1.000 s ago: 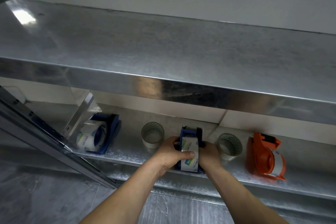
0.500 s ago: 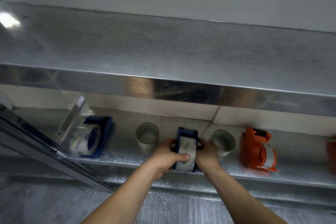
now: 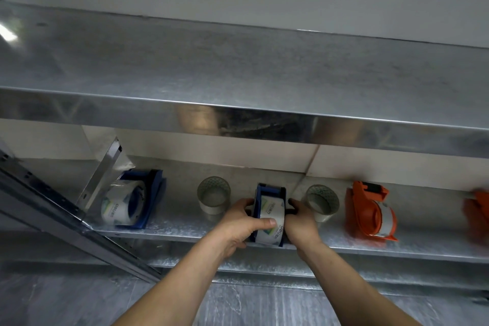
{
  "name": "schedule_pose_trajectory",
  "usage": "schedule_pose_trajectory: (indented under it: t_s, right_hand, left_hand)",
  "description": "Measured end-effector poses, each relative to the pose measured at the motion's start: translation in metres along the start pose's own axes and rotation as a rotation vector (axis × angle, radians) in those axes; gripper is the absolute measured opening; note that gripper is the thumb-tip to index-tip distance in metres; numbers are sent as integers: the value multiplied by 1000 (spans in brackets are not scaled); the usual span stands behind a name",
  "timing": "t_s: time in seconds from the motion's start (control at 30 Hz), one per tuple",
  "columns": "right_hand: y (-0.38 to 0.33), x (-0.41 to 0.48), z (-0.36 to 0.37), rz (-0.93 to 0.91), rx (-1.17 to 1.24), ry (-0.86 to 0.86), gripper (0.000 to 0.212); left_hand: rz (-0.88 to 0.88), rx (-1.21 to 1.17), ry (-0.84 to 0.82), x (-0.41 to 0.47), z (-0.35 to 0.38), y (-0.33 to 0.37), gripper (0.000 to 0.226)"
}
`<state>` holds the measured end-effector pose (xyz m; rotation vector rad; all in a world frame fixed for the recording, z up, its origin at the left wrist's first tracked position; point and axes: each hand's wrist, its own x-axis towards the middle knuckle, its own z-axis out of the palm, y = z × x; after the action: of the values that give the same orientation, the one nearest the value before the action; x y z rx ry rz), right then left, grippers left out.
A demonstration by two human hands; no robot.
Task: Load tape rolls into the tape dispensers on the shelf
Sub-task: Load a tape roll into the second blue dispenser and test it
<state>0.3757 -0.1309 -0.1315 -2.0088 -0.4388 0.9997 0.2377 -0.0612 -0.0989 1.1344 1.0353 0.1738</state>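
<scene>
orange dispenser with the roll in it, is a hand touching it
No, the left hand and right hand both grip the middle blue dispenser, and the orange dispenser stands apart to their right.

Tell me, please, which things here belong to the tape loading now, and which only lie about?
In the job: middle dispenser, held roll, left hand, right hand, left loose roll, right loose roll.

Lying about: left dispenser and orange dispenser, both already loaded; upper shelf; brace.
</scene>
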Motion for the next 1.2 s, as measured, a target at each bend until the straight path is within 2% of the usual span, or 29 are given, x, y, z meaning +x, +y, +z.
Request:
schedule_pose_trajectory:
  t_s: [0.07, 0.2, 0.6, 0.67, 0.9, 1.03, 1.2]
  right_hand:
    - [-2, -2, -1, 32, 61, 27, 59]
    - [-7, -8, -3, 42, 89, 69, 63]
    - [-23, -38, -14, -72, 234, 222, 37]
    - [-20, -39, -19, -82, 278, 230, 30]
    - [-24, -62, -51, -178, 305, 207, 32]
    - [-15, -75, -83, -255, 299, 196, 23]
    - [6, -92, -134, -296, 284, 150, 35]
  left_hand:
    - [12, -7, -1, -1, -1, 1, 83]
    - [41, -8, -6, -5, -2, 3, 77]
    - [131, -54, 105, -17, -7, 2, 80]
    - [166, -68, 156, -21, -5, 4, 77]
    - [297, -134, 451, -45, 20, 8, 53]
    - [358, -165, 529, -63, 53, 13, 45]
    - [402, -197, 598, -83, 101, 14, 33]
